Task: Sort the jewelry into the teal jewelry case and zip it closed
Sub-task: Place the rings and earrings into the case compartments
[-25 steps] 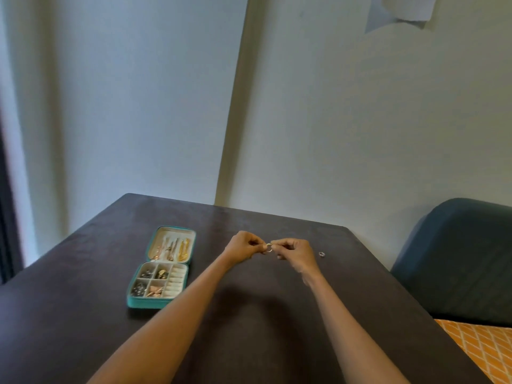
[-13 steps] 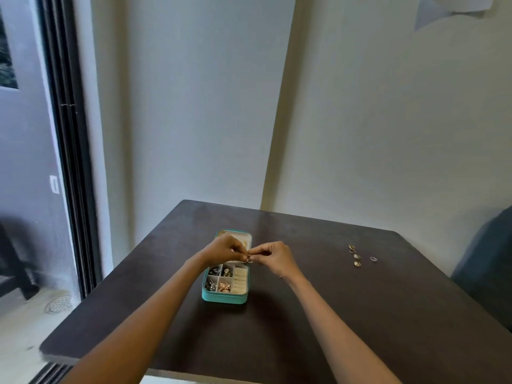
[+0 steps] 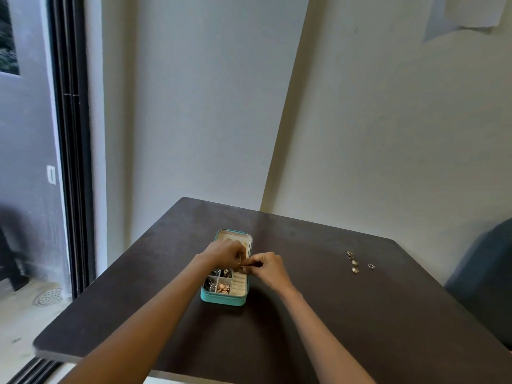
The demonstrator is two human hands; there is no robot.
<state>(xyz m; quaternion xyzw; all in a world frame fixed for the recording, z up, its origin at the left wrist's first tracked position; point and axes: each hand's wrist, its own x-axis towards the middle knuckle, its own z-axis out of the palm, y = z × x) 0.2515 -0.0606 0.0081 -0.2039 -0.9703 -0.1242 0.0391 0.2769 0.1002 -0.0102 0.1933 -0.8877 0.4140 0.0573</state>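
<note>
The teal jewelry case [image 3: 223, 299] lies open on the dark table [image 3: 332, 314], its small compartments holding several pieces and its cream ring rolls on the right side. Both hands hover over the case's middle. My left hand [image 3: 224, 252] and my right hand [image 3: 267, 266] meet fingertip to fingertip and pinch a small ring [image 3: 242, 268] between them, just above the ring rolls. The lid half of the case is mostly hidden behind my left hand. Several loose rings [image 3: 354, 262] lie on the table to the right.
A dark sliding door frame [image 3: 72, 162] and a floor drain are at the left beyond the table's edge. A dark blue seat [image 3: 487, 278] stands at the right. The pale wall corner rises behind the table.
Both hands carried the pinched ring leftward from mid-table to above the open case. The view swung left, bringing the loose rings and the door into sight.
</note>
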